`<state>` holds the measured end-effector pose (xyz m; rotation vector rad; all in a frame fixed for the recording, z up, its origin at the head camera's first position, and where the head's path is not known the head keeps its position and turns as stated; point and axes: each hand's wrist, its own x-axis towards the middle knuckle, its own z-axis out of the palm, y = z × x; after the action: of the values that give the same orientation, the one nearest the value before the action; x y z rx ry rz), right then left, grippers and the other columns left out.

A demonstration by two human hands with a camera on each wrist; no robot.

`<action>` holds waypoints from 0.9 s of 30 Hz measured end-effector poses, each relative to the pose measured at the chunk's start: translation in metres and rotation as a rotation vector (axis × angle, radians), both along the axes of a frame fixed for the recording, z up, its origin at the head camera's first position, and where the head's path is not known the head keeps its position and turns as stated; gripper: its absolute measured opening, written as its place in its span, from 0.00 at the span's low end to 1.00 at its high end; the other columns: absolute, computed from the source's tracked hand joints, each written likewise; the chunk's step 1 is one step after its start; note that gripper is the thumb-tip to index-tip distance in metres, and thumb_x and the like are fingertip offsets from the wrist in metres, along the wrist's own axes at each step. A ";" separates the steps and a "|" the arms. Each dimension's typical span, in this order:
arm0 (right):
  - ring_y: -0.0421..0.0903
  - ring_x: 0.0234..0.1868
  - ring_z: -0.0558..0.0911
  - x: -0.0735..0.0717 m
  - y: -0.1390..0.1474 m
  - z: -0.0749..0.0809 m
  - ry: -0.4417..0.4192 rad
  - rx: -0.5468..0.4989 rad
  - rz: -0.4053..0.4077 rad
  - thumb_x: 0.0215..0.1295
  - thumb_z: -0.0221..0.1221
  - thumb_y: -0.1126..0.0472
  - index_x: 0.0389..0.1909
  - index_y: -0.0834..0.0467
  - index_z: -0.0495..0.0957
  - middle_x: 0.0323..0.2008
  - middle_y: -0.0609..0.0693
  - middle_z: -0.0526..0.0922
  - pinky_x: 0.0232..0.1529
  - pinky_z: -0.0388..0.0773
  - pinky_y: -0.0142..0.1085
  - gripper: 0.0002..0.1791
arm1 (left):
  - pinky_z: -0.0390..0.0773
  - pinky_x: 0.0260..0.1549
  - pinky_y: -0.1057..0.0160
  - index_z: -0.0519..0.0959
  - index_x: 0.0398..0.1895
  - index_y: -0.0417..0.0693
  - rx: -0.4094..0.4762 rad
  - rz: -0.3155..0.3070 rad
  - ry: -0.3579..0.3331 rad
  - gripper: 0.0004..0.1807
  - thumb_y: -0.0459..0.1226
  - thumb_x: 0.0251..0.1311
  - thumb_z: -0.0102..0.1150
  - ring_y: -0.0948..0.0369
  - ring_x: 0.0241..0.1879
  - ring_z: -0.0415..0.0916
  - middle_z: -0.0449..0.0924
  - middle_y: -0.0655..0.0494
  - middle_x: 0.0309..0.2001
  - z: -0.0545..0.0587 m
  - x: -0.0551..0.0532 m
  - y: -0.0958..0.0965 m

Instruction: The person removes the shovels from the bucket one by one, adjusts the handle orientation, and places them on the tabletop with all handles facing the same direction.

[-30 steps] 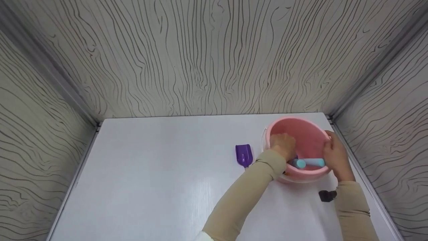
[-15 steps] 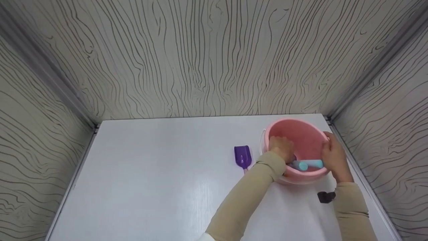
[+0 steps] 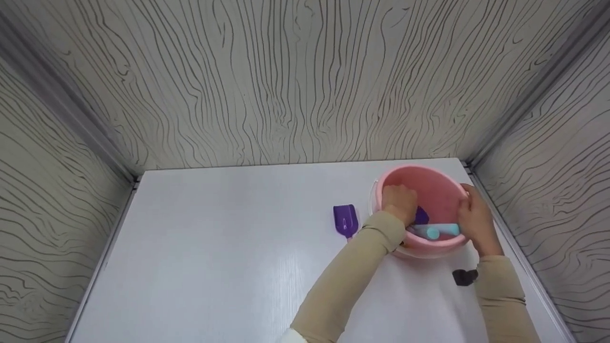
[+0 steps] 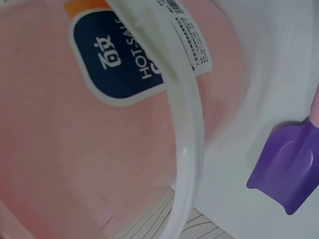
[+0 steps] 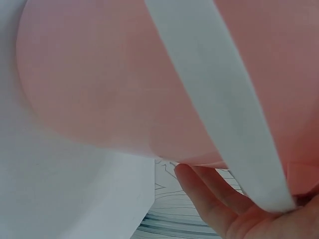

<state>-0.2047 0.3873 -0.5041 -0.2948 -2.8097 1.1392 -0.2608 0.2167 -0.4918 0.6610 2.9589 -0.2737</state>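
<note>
A pink bucket (image 3: 441, 195) with a white carrying handle (image 4: 187, 129) stands at the right of the table. My left hand (image 3: 400, 202) reaches down inside it; its fingertips are hidden, so what they hold cannot be seen. Just beside that hand, a purple piece (image 3: 421, 216) shows in the bucket. Light-blue cylindrical pieces (image 3: 448, 229) lie near the front wall inside. My right hand (image 3: 476, 219) grips the bucket's right rim, thumb at the inner side and fingers (image 5: 199, 189) along the outside. To the left of the bucket a purple toy shovel (image 3: 345, 220) lies on the table.
The white table (image 3: 205, 247) is bounded by wood-patterned panels (image 3: 286, 85) at the back and sides. A small black object (image 3: 464, 277) shows by the right sleeve. On the bucket's side is a dark label (image 4: 117, 59).
My left hand has shifted slightly within the bucket, and more of the purple piece beside it shows. The right hand keeps its grip on the rim.
</note>
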 end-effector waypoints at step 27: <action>0.56 0.44 0.75 -0.005 0.002 -0.003 0.013 0.012 0.015 0.88 0.32 0.55 0.80 0.64 0.58 0.57 0.71 0.76 0.46 0.72 0.47 0.29 | 0.75 0.19 0.69 0.82 0.37 0.61 -0.064 -0.056 -0.051 0.08 0.47 0.76 0.58 0.65 0.21 0.75 0.72 0.65 0.23 0.047 0.004 -0.026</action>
<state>-0.2096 0.3892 -0.5070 -0.2650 -2.8113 1.1224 -0.2566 0.1904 -0.4448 0.7319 2.8731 -0.3488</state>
